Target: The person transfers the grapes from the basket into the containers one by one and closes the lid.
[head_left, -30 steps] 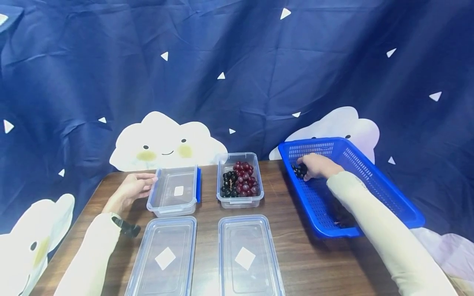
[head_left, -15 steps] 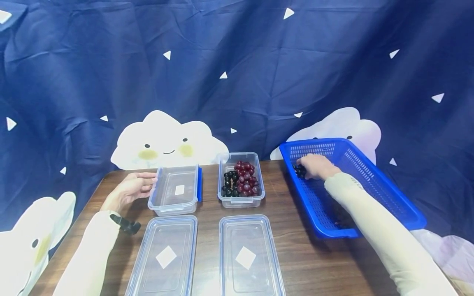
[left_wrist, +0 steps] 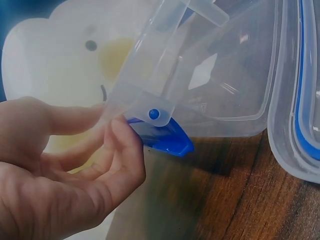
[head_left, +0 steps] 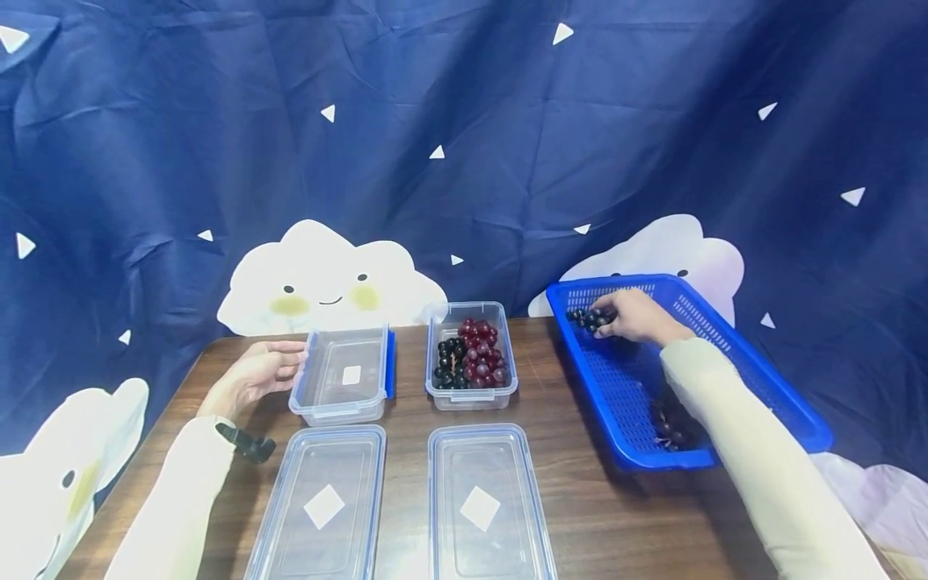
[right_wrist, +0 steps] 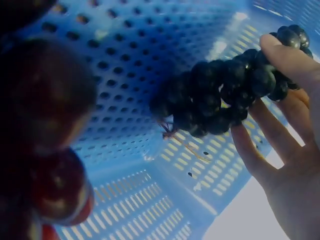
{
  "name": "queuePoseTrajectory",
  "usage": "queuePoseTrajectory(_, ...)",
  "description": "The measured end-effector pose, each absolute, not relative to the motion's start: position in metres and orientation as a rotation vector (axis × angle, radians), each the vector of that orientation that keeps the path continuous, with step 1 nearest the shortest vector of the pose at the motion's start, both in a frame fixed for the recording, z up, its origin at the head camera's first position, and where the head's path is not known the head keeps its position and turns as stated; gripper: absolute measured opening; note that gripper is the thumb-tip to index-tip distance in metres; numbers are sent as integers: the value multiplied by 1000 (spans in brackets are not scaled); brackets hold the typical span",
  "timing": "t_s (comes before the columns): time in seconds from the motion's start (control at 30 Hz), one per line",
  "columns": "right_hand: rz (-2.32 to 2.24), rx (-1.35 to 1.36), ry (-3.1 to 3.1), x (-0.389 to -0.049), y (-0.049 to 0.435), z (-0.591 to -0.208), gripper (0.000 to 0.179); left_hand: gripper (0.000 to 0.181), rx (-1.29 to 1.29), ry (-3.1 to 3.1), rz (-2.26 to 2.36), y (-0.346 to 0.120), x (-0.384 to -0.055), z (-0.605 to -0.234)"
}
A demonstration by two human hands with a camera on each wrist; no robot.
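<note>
My left hand grips the left edge of a clear food container, its thumb and forefinger at the rim beside a hanging blue latch in the left wrist view. No food lies inside that box. Over in the blue basket, my right hand holds a bunch of black grapes, thumb above and fingertips beneath. A second clear container stands mid-table with black grapes on its left and red grapes on its right.
Two clear lids, a left one and a right one, lie in front of the containers. More dark grapes lie at the basket's near end. Red grapes loom close in the right wrist view. A blue curtain hangs behind the table.
My right hand has shifted slightly up and right inside the basket, and more of the black bunch shows. The left hand stays at its container.
</note>
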State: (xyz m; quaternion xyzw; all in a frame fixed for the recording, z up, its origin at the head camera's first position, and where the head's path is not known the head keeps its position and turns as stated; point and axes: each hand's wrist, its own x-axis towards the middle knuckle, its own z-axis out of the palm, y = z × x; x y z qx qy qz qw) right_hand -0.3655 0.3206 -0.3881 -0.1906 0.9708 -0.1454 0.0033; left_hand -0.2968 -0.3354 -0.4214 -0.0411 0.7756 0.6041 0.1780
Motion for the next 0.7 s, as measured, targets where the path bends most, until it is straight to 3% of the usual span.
queuePoseTrajectory(0.27,-946,-274,2953,-356,334,-368,64,57,-78,2250,1636,-336,-296,-423)
queuePoseTrajectory(0.57,-1129,-217,3013,-343,331,-337,79,55,-86,2225,1669,-335,-296,-424)
queuePoseTrajectory(0.7,-1274,-228,3026,-339,320,-323,73,57,-111,2194,1708,-334,-297,-424)
